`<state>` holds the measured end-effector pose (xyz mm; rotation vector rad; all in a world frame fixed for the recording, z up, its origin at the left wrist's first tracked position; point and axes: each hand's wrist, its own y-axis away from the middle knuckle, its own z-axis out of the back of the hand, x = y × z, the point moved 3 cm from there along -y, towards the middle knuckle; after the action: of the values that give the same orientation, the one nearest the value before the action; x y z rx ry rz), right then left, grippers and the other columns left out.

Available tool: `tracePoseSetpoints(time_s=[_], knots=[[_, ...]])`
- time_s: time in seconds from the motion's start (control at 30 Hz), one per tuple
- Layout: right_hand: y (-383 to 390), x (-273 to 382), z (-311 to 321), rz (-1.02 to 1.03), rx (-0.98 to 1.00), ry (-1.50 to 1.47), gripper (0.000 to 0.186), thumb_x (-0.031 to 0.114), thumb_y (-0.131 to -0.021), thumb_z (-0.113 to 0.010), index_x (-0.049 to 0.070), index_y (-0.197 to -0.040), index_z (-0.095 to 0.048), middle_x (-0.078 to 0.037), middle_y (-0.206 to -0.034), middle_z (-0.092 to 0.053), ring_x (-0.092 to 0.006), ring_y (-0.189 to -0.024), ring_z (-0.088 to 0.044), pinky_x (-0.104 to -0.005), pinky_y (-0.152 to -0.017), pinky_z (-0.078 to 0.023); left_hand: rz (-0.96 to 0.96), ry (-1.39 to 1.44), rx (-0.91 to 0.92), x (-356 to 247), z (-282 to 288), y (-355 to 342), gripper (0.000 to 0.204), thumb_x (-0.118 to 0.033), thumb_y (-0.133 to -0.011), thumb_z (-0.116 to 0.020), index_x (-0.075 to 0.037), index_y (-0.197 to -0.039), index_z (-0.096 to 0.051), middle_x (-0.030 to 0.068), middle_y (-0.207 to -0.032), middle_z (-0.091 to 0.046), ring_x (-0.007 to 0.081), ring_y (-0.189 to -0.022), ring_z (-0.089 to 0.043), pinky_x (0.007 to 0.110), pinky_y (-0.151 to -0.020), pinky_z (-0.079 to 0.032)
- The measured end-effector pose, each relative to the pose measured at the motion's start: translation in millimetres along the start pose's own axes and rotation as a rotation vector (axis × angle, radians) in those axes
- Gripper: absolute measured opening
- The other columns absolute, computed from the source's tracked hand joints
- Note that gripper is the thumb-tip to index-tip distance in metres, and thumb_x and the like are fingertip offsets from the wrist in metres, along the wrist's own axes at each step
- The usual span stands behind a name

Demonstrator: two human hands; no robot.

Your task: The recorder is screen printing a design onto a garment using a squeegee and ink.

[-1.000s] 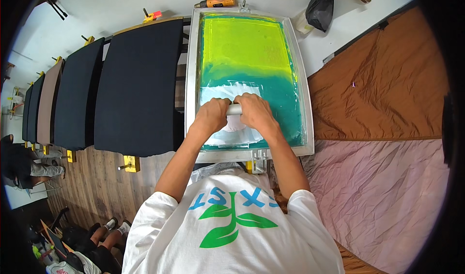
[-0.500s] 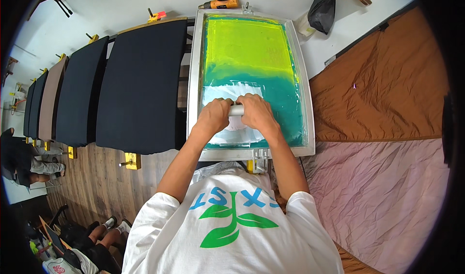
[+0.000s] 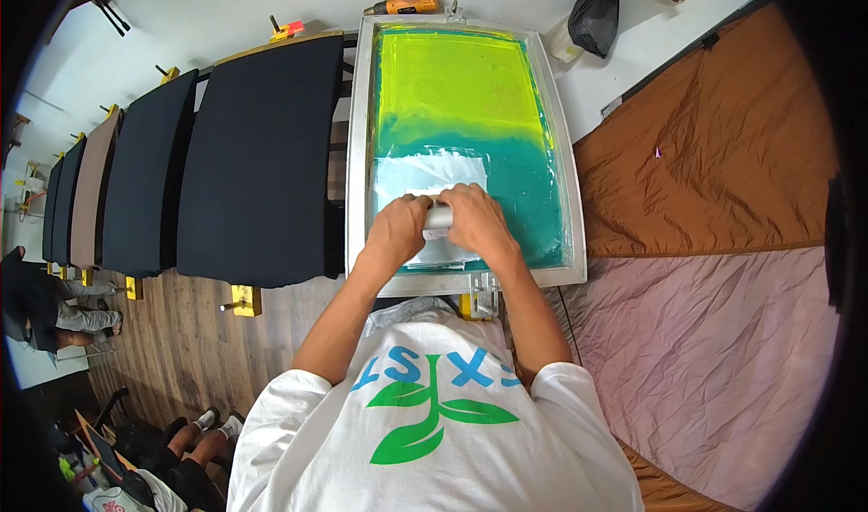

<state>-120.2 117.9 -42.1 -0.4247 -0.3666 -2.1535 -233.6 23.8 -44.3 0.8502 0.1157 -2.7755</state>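
Both hands grip a light grey squeegee on the near half of a screen-printing frame. My left hand is closed round the left part of its handle, and my right hand round the right part, with a short length showing between them. Most of the squeegee is hidden under the hands. White ink lies around it on the teal mesh. The far half of the mesh is yellow-green. A metal clamp sits at the frame's near edge.
To the left stands a row of boards covered in dark fabric, one of them brownish. An orange heat gun lies beyond the frame. Brown cloth and pinkish cloth spread at right. People are at the lower left.
My hands and the squeegee have come slightly nearer to me across the mesh, and both remain closed on the handle. The whole view has shifted a little.
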Motion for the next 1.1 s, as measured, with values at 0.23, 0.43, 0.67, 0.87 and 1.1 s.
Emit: tracePoseSetpoints(time_s=[0.23, 0.43, 0.67, 0.87, 1.1], knots=[[53, 11, -14, 0.017, -0.016, -0.059, 0.043, -0.009, -0.065, -0.060, 0.001, -0.106, -0.066, -0.014, -0.107, -0.065, -0.0349, -0.104, -0.058, -0.0437, -0.088, -0.051, 0.016, 0.041, -0.007, -17, -12, 48, 0.038, 0.010, -0.073, -0.059, 0.001, -0.109, -0.066, 0.0221, -0.103, -0.069, 0.0415, -0.089, -0.067, 0.044, -0.079, -0.055], [53, 17, 5, 0.019, 0.094, -0.061, 0.038, -0.008, -0.066, -0.060, 0.002, -0.102, -0.069, -0.016, -0.099, -0.068, -0.0376, -0.097, -0.062, -0.0451, -0.085, -0.052, 0.023, 0.056, 0.138, -27, 6, 47, 0.026, 0.002, -0.074, -0.062, -0.001, -0.099, -0.068, 0.0208, -0.083, -0.069, 0.0388, -0.077, -0.068, 0.044, -0.071, -0.056], [-22, 2, 29, 0.077, -0.011, 0.029, 0.018, 0.000, -0.074, -0.061, 0.004, -0.088, -0.071, -0.018, -0.088, -0.068, -0.0408, -0.083, -0.067, -0.0490, -0.074, -0.055, 0.001, -0.039, 0.069, 4, 17, -29, 0.019, 0.001, -0.074, -0.062, -0.005, -0.091, -0.069, 0.0212, -0.081, -0.068, 0.0398, -0.076, -0.068, 0.046, -0.070, -0.056], [-19, -9, 8, 0.029, -0.010, 0.018, 0.027, 0.000, -0.073, -0.063, 0.005, -0.098, -0.071, -0.018, -0.091, -0.068, -0.0387, -0.093, -0.064, -0.0469, -0.079, -0.054, -0.022, 0.015, 0.070, 12, -2, -22, 0.030, 0.004, -0.074, -0.062, -0.004, -0.102, -0.071, 0.0220, -0.086, -0.069, 0.0406, -0.080, -0.068, 0.047, -0.074, -0.056], [36, 3, -1, 0.006, 0.027, -0.098, 0.039, -0.009, -0.065, -0.060, -0.002, -0.102, -0.068, -0.018, -0.100, -0.067, -0.0375, -0.098, -0.060, -0.0451, -0.087, -0.050, 0.000, 0.048, 0.075, -14, -6, 28, 0.041, 0.010, -0.069, -0.062, 0.002, -0.109, -0.065, 0.0224, -0.099, -0.068, 0.0391, -0.086, -0.068, 0.044, -0.076, -0.056]])
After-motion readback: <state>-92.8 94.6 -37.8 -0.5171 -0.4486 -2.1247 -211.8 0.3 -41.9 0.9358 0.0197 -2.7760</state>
